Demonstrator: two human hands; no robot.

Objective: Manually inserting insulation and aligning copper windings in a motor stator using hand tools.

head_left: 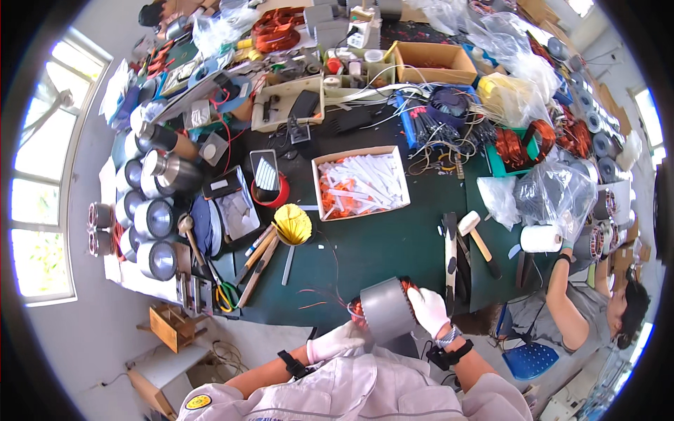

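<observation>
A grey cylindrical motor stator [387, 311] with copper windings at both ends is held on its side at the table's near edge. My right hand [428, 310], in a white glove, grips its right end, fingers on the winding and rim. Below the left end, my left hand [337, 342], also gloved, holds the stator from underneath, its fingertips hidden behind it. Thin red lead wires [319, 296] trail from the left winding onto the table. Ahead of the stator lies an open cardboard box [316, 188] of white strips and orange pieces.
Wooden sticks [258, 266], green-handled scissors [227, 296] and a yellow cone-shaped thing [293, 224] are on the left. A white-headed mallet [481, 242] lies on the right. A co-worker [572, 309] sits at the right, a hand by a white roll [540, 238]. Stator housings [156, 219] line the left edge.
</observation>
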